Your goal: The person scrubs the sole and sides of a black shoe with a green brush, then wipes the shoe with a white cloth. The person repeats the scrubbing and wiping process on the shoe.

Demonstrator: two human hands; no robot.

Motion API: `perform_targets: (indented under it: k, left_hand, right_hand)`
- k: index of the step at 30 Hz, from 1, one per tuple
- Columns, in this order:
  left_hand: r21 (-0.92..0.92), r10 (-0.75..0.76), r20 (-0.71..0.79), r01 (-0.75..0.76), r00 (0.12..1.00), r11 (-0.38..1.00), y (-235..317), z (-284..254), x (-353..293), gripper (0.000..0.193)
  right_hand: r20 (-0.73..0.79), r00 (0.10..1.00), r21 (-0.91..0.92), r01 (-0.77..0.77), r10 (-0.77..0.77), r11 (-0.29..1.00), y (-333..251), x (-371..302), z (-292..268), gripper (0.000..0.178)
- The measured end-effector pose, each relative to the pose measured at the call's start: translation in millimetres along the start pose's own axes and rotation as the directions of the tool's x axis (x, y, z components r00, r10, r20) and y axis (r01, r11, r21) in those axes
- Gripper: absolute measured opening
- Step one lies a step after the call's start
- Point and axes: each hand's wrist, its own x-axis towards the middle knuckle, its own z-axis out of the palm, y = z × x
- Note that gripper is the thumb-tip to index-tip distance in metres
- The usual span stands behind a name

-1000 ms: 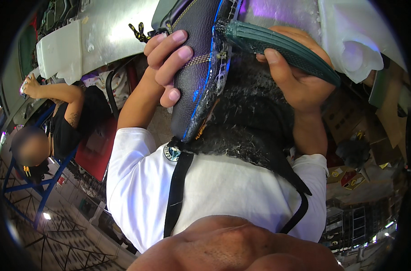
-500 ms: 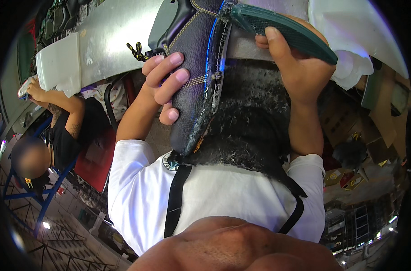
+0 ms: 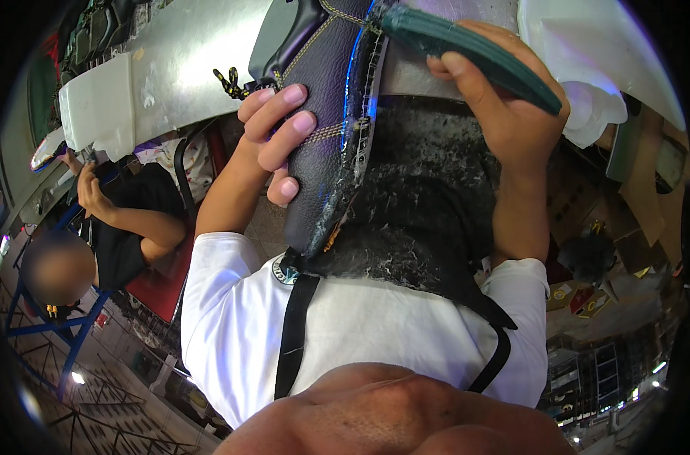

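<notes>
A black leather boot (image 3: 314, 163) with pale yellow stitching stands lengthwise in front of me, its stitched, whitish-smeared bottom edge turned to the right. My left hand (image 3: 280, 136) grips its left side, fingers curled over the leather. A black-and-yellow lace (image 3: 229, 83) sticks out beyond those fingers. In my right hand (image 3: 504, 106) is a long dark green piece, apparently a rubber shoe sole (image 3: 474, 53), thumb below and fingers behind it. Its far left end meets the boot's bottom edge near the top of the view; whether it is stuck there, I cannot tell. The rest slants away from the boot.
A metal worktable (image 3: 185, 61) runs across the far side, with a white plastic container (image 3: 94, 102) at its left and a white sheet-like cover (image 3: 603, 53) at right. On the left sits another person (image 3: 151, 212) in black. Cardboard (image 3: 641, 182) lies at right.
My right hand has turned the green sole, so its narrow side now shows more than its textured face. The boot and left hand stay nearly still. The other person's arms have shifted.
</notes>
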Motion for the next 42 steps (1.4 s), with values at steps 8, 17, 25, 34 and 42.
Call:
perform_targets:
  k: [8,17,25,34,42]
  left_hand:
    - [0.018,0.038,0.037,-0.039,0.999,0.999,-2,-6,-2,0.075]
    - [-0.037,0.139,0.239,-0.134,0.961,0.99,-13,-24,25,0.074]
    - [-0.123,0.202,0.327,-0.171,0.923,0.978,-18,-31,29,0.058]
    - [-0.113,0.093,0.474,-0.044,0.876,0.993,-7,-48,50,0.056]
    - [-0.08,0.161,0.422,-0.14,0.892,0.987,-10,-29,70,0.045]
  right_hand:
    - [0.277,0.951,0.074,0.121,-0.137,0.99,-1,1,-18,0.025]
    - [0.372,0.928,0.217,-0.115,0.027,0.969,-17,-20,-20,0.027]
    - [0.361,0.933,0.152,-0.067,0.008,0.986,-40,-38,-18,0.032]
    - [0.235,0.925,0.15,0.268,-0.298,0.952,-49,-69,-1,0.026]
    - [0.223,0.925,0.096,0.293,-0.308,0.951,-70,-86,-2,0.025]
